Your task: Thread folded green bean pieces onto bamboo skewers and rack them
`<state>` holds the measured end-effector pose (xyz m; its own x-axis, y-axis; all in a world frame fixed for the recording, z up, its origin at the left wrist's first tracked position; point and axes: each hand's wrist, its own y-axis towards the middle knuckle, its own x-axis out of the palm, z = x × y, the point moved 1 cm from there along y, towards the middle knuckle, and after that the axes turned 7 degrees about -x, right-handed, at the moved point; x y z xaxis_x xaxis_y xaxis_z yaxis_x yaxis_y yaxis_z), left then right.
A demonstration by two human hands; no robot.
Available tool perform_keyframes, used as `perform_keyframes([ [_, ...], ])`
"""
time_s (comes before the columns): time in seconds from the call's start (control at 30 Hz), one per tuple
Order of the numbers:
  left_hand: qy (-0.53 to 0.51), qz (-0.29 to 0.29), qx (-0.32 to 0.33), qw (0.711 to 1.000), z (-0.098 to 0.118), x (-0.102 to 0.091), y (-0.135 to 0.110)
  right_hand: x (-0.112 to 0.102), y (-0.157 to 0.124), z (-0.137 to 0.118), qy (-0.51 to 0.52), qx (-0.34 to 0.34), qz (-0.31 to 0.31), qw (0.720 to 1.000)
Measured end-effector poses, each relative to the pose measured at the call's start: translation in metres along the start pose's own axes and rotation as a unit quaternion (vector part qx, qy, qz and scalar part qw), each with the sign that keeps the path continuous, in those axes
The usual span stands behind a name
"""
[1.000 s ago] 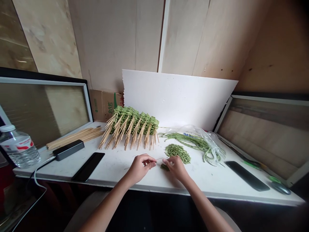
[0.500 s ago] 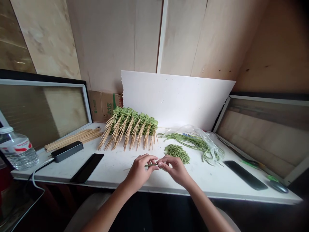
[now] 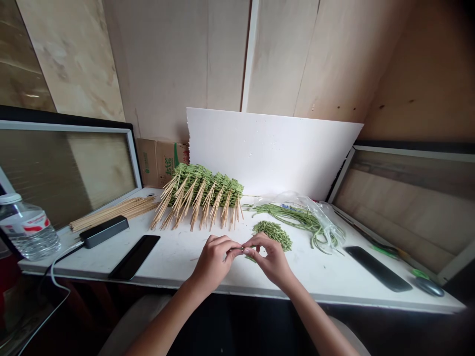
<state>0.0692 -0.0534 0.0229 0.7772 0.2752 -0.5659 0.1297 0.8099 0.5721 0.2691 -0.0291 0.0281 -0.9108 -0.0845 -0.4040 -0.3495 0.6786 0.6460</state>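
My left hand (image 3: 215, 259) and my right hand (image 3: 272, 258) meet fingertip to fingertip above the white table (image 3: 178, 257), both pinched. Between them I see a thin bamboo skewer and a small green bean piece (image 3: 249, 257); the left fingers pinch the skewer, the right fingers pinch the bean piece. Just behind my right hand lies a small heap of cut bean pieces (image 3: 273, 232). Farther back rests a row of finished bean skewers (image 3: 202, 194).
Long green beans (image 3: 300, 218) lie on a clear plastic bag at right. Bare skewers (image 3: 115, 210), a power bank (image 3: 104, 231) and a phone (image 3: 134, 256) sit at left, beside a water bottle (image 3: 25, 228). Another phone (image 3: 377, 268) and a mouse (image 3: 429, 286) are at right.
My right hand lifted from the table beside the bean heap and came to the left hand; both hands now pinch together above the table.
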Motion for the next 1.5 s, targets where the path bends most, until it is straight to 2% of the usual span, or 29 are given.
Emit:
perform_keyframes([
  [0.17,-0.133,-0.037,-0.034,0.99,0.005,0.002,-0.001,0.006,-0.002,0.0,0.018,-0.023,0.012,1.0],
  [0.3,-0.251,-0.083,-0.088,0.96,0.004,0.005,-0.001,0.014,-0.005,0.001,0.103,-0.024,0.012,0.994],
  [0.4,-0.32,-0.104,-0.125,0.933,-0.004,0.009,0.002,0.015,-0.004,0.005,0.133,-0.012,0.041,0.99],
  [0.47,-0.371,-0.109,-0.158,0.909,-0.01,0.011,0.004,0.01,-0.003,0.011,0.09,0.0,0.075,0.993],
  [0.53,-0.414,-0.109,-0.198,0.882,-0.018,0.013,0.005,0.005,-0.002,0.023,-0.003,0.018,0.093,0.996],
  [0.63,-0.443,-0.117,-0.247,0.854,-0.026,0.016,0.005,0.001,-0.007,0.048,-0.15,0.06,0.069,0.984],
  [0.73,-0.446,-0.122,-0.25,0.851,-0.031,0.019,0.005,0.003,-0.016,0.075,-0.237,0.103,0.026,0.966],
  [0.83,-0.405,-0.102,-0.225,0.88,-0.036,0.021,0.006,0.004,-0.02,0.087,-0.249,0.111,0.005,0.962],
  [0.93,-0.334,-0.067,-0.221,0.914,-0.042,0.021,0.007,0.004,-0.016,0.076,-0.19,0.095,0.029,0.977],
  [1.0,-0.316,-0.059,-0.219,0.921,-0.044,0.022,0.007,0.005,-0.011,0.06,-0.11,0.094,0.026,0.989],
  [1.03,-0.317,-0.062,-0.216,0.921,-0.044,0.023,0.006,0.007,-0.009,0.052,-0.059,0.1,0.004,0.993],
  [1.1,-0.324,-0.065,-0.208,0.921,-0.042,0.026,0.005,0.012,-0.007,0.038,0.028,0.113,-0.046,0.992],
  [1.17,-0.322,-0.066,-0.2,0.923,-0.04,0.027,0.004,0.017,-0.006,0.031,0.065,0.116,-0.064,0.989],
  [1.23,-0.302,-0.069,-0.196,0.93,-0.039,0.027,0.005,0.018,-0.007,0.031,0.067,0.124,-0.042,0.989],
  [1.3,-0.236,-0.079,-0.19,0.95,-0.043,0.021,0.006,0.014,-0.007,0.038,0.08,0.15,-0.006,0.985],
  [1.4,-0.018,-0.106,-0.172,0.979,-0.06,0.006,0.007,0.003,-0.006,0.051,0.128,0.198,0.061,0.97],
  [1.43,0.058,-0.116,-0.167,0.977,-0.067,0.0,0.007,-0.001,-0.005,0.055,0.143,0.212,0.082,0.963],
  [1.5,0.119,-0.129,-0.172,0.969,-0.081,-0.009,0.006,-0.008,-0.004,0.062,0.164,0.239,0.123,0.949],
])
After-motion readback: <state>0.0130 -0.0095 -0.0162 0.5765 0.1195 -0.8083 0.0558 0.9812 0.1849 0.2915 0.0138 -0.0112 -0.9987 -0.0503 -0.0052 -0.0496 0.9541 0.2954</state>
